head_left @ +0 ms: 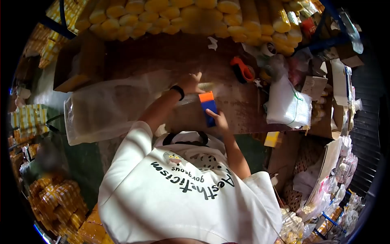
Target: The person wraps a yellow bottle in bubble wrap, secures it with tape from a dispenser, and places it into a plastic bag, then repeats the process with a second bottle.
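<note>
My right hand (219, 119) is closed around a small blue and orange box (209, 110), gripping its blue lower part while the orange end points away from me. Just beyond that end, to the left, is my left hand (190, 83), with a black band on the wrist. Its fingers look spread, and I see nothing held in them. A small pale, shiny patch (206, 86) lies by its fingertips; I cannot make out what it is. Under my left forearm, a large clear plastic bag (109, 103) lies across the brown table (162, 53).
An orange and black tape dispenser (242, 70) sits right of my hands. Farther right is a bubble-wrapped bundle (287, 99) tied with green string. Yellow-white packed rolls (170, 16) line the back. An open cardboard box (79, 63) stands at the left.
</note>
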Demonstrator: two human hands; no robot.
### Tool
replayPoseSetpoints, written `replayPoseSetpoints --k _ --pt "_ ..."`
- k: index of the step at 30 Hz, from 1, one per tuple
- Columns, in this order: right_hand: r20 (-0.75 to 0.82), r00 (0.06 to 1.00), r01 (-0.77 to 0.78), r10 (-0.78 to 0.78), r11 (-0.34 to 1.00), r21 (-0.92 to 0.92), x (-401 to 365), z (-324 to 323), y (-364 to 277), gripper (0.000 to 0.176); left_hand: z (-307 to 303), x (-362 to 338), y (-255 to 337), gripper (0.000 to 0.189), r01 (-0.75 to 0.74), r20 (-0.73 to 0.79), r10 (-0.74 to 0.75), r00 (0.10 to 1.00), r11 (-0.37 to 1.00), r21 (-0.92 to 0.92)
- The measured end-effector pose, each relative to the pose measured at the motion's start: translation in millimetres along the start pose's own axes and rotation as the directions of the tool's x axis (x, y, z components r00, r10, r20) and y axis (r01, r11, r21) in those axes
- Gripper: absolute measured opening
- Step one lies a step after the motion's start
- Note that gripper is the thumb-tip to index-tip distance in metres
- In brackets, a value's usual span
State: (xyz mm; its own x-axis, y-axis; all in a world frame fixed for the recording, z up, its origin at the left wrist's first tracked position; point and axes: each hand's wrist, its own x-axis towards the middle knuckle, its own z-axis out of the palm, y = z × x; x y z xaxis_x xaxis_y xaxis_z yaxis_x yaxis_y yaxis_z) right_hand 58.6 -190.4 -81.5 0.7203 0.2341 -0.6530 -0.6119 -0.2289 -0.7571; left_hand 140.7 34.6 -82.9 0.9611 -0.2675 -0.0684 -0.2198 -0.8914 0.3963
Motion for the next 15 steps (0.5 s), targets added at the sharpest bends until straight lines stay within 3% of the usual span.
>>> replayPoseSetpoints --k 2,6,7,9,11,13,15 --pt "-0.011 1.0 0.018 -0.017 0.999 0.032 -2 3 -8 0.046 18 -7 -8 0.073 -0.089 -0.208 0.102 0.973 0.993 0.072" --pt "0.085 0.996 -0.025 0.02 0.998 0.062 4 -3 -8 0.044 37 -10 -15 0.067 0.014 -0.071 -0.031 0.997 0.973 -0.229" --pt "0.07 0.997 -0.047 0.042 0.996 0.074 -4 -2 -16 0.044 38 -12 -14 0.066 0.0 -0.125 -0.03 0.992 0.971 -0.238" --pt "0.125 0.979 0.182 -0.161 0.968 -0.175 -1 -14 3 0.043 37 -14 -13 0.068 0.019 -0.113 -0.051 0.992 0.964 -0.265" --pt "0.089 0.969 0.245 -0.232 0.951 -0.19 -14 -22 8 0.043 33 -12 -13 0.071 0.02 -0.096 -0.048 0.994 0.961 -0.274" --pt "0.021 0.978 0.206 -0.205 0.975 -0.088 -30 -15 7 0.04 20 -12 -9 0.074 0.045 -0.005 -0.049 0.999 0.949 -0.313" --pt "-0.016 0.993 0.118 -0.119 0.993 -0.015 -39 -10 8 0.038 24 -11 -11 0.075 0.045 -0.027 -0.056 0.998 0.952 -0.304"
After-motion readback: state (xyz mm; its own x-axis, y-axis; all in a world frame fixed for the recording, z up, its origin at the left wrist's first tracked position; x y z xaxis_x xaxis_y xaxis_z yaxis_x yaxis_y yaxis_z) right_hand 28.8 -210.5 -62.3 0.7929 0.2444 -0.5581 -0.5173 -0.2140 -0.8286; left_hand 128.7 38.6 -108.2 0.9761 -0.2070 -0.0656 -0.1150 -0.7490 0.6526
